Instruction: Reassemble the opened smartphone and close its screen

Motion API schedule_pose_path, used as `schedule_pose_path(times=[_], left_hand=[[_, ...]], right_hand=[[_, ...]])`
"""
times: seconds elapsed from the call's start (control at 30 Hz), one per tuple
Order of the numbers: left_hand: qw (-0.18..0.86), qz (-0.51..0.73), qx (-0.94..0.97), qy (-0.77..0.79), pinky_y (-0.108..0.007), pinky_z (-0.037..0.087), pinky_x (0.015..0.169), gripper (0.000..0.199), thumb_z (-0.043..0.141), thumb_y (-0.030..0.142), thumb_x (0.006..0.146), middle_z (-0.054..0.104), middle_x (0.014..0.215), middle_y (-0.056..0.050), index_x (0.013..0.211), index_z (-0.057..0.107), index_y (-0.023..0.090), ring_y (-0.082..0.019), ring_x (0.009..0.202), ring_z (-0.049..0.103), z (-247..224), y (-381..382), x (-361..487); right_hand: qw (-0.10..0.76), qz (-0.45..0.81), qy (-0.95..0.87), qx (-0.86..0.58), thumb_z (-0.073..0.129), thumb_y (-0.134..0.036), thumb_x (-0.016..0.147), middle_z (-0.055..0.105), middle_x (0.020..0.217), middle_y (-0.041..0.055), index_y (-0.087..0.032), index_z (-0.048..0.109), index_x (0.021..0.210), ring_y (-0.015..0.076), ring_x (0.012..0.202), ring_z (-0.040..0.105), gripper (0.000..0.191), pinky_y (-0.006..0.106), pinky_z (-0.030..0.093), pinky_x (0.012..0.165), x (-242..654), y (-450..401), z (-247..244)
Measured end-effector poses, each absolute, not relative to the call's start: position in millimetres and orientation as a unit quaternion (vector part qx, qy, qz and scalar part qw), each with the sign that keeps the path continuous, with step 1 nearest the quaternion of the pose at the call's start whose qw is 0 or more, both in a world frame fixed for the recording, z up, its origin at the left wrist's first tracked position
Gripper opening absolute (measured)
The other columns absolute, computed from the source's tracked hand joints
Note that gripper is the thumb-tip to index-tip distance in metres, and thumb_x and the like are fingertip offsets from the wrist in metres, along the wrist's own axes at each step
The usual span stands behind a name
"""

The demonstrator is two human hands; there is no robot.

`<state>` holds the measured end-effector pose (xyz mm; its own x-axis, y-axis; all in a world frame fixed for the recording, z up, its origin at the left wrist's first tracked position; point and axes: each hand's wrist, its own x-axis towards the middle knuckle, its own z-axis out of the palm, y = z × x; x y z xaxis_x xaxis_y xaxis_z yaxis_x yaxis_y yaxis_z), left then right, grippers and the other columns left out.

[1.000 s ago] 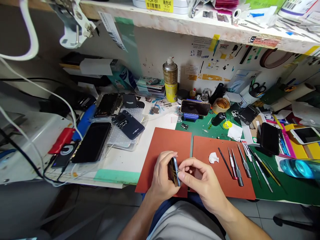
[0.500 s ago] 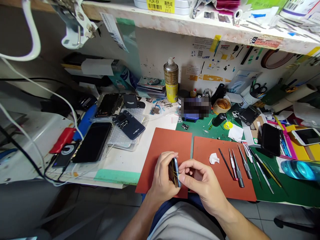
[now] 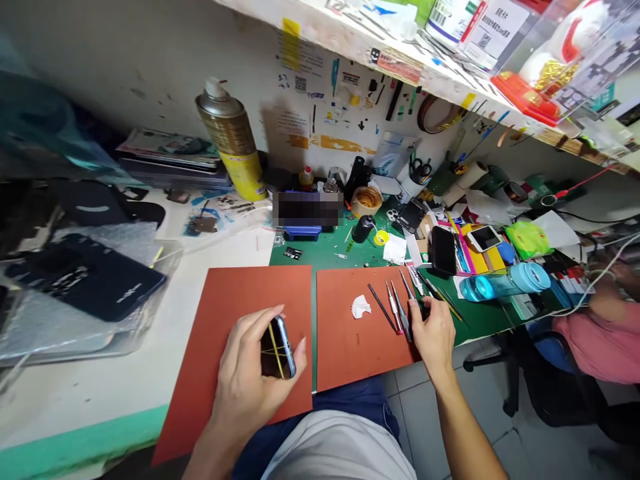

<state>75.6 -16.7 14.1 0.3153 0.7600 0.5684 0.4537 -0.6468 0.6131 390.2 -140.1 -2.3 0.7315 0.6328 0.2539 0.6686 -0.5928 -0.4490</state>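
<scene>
My left hand grips a smartphone by its edges, on its side above the left red-brown mat. Its blue frame edge faces right and yellow lines show across the dark face. Over the right mat's edge, my right hand has its thumb and fingers around the handle of a slim grey-handled tool; the fingers partly hide it. Beside it lie another grey-handled tool, a silver screwdriver with a red end and a black stick. A crumpled white tissue lies left of them.
A spray can stands at the back. Phone parts on bubble wrap lie left. At right are a black phone, a blue water bottle and a person in a pink top. A loaded shelf overhangs the bench.
My right hand has left the smartphone and moved right to the tools. The smartphone stays in my left hand. The view has turned to the right, bringing another person into sight.
</scene>
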Motion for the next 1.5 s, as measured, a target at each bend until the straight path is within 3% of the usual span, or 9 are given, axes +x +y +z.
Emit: schedule_pose_path(times=[0.1,0.27,0.43,0.53,0.63,0.73,0.83,1.0,1.5], left_hand=[[0.176,0.433,0.797,0.382,-0.046,0.060,0.096,0.064,0.081,0.022,0.090,0.070,0.120,-0.013,0.149,0.055,0.022,-0.031,0.107,0.072,14,-19,78],[0.180,0.429,0.799,0.381,-0.046,0.060,0.097,0.064,0.080,0.017,0.090,0.068,0.122,-0.013,0.149,0.054,0.020,-0.030,0.109,0.072,17,-22,78],[0.185,0.430,0.801,0.373,-0.045,0.059,0.097,0.064,0.078,0.015,0.091,0.067,0.122,-0.014,0.149,0.052,0.020,-0.030,0.109,0.071,17,-23,78],[0.191,0.427,0.802,0.372,-0.046,0.059,0.097,0.063,0.078,0.014,0.091,0.067,0.123,-0.014,0.149,0.053,0.019,-0.030,0.110,0.070,17,-23,78],[0.186,0.426,0.805,0.369,-0.046,0.059,0.097,0.063,0.077,0.015,0.092,0.067,0.123,-0.015,0.149,0.052,0.019,-0.031,0.112,0.069,18,-24,79],[0.180,0.422,0.809,0.368,-0.047,0.059,0.098,0.061,0.075,0.016,0.093,0.068,0.123,-0.015,0.148,0.051,0.020,-0.031,0.113,0.069,19,-24,80],[0.180,0.415,0.811,0.370,-0.046,0.059,0.098,0.058,0.073,0.015,0.093,0.069,0.122,-0.014,0.147,0.052,0.020,-0.030,0.112,0.069,20,-25,80],[0.184,0.420,0.810,0.366,-0.046,0.059,0.099,0.057,0.071,0.014,0.093,0.069,0.122,-0.014,0.147,0.052,0.021,-0.029,0.111,0.069,20,-26,80],[0.212,0.427,0.800,0.364,-0.047,0.058,0.098,0.067,0.066,0.006,0.083,0.068,0.121,-0.014,0.147,0.052,0.021,-0.030,0.110,0.067,18,-24,78]], right_hand=[[0.231,-0.018,-0.387,-0.892,0.044,-0.076,0.103,0.070,0.102,0.0167,-0.018,0.071,0.102,0.0327,0.096,0.066,0.065,0.043,0.050,0.083,391,-144,-11],[0.219,-0.005,-0.396,-0.892,0.038,-0.082,0.102,0.070,0.104,0.0178,-0.015,0.070,0.114,0.0338,0.095,0.066,0.075,0.044,0.050,0.081,387,-145,-13],[0.235,0.022,-0.407,-0.882,0.037,-0.085,0.099,0.074,0.100,0.0211,-0.017,0.072,0.095,0.0348,0.093,0.069,0.077,0.045,0.051,0.080,396,-143,-8],[0.268,0.035,-0.401,-0.875,0.041,-0.081,0.100,0.077,0.093,0.0176,-0.016,0.073,0.101,0.0303,0.080,0.072,0.072,0.042,0.053,0.074,397,-147,11],[0.353,0.054,-0.386,-0.851,0.062,-0.070,0.099,0.077,0.088,0.0098,-0.017,0.074,0.113,0.0227,0.069,0.069,0.056,0.035,0.054,0.064,391,-155,42],[0.556,0.094,-0.375,-0.736,0.092,-0.042,0.084,0.072,0.089,0.0052,-0.020,0.079,0.099,0.0185,0.072,0.066,0.030,0.030,0.052,0.059,375,-159,75],[0.651,0.176,-0.406,-0.617,0.090,-0.030,0.087,0.074,0.098,0.0092,-0.020,0.079,0.095,0.0212,0.078,0.070,0.017,0.031,0.057,0.055,349,-154,95],[0.668,0.259,-0.418,-0.559,0.074,-0.019,0.102,0.083,0.107,0.0086,-0.025,0.069,0.116,0.0215,0.073,0.080,0.016,0.041,0.071,0.067,296,-133,101],[0.632,0.292,-0.471,-0.542,0.068,-0.019,0.106,0.084,0.106,0.0079,-0.026,0.062,0.117,0.0212,0.074,0.082,0.014,0.037,0.070,0.066,277,-117,95]])
